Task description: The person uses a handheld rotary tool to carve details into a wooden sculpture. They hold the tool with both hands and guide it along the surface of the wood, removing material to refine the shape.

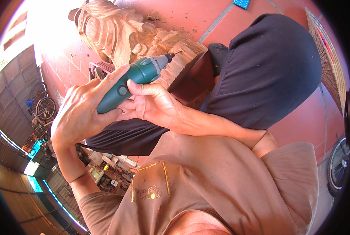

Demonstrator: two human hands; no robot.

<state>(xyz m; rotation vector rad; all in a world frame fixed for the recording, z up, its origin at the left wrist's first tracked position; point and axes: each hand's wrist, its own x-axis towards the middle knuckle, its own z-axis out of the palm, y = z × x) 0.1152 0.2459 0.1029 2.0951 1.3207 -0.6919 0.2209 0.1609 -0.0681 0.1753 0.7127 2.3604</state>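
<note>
A green handheld rotary tool (pixel 134 78) with a grey nose and a thin bit points up and to the right. My left hand (pixel 79 107) is wrapped around its rear body, with the index finger stretched along the top. My right hand (pixel 153 102) grips it from below, its thumb pressed on the side near a round cap and its other fingers partly hidden underneath. Just beyond the tool lies a carved wooden sculpture (pixel 108 31) with deep folds and rounded relief. The bit tip overlaps the carving's near right end in view; whether they touch I cannot tell.
My bent legs in dark trousers (pixel 269 66) flank the carving's right and near sides. Wood chips (pixel 153 16) are scattered on the red tiled floor (pixel 183 11). A woven, rimmed object (pixel 331 58) and a wheel (pixel 336 164) stand at right; a bicycle (pixel 46 109) at left.
</note>
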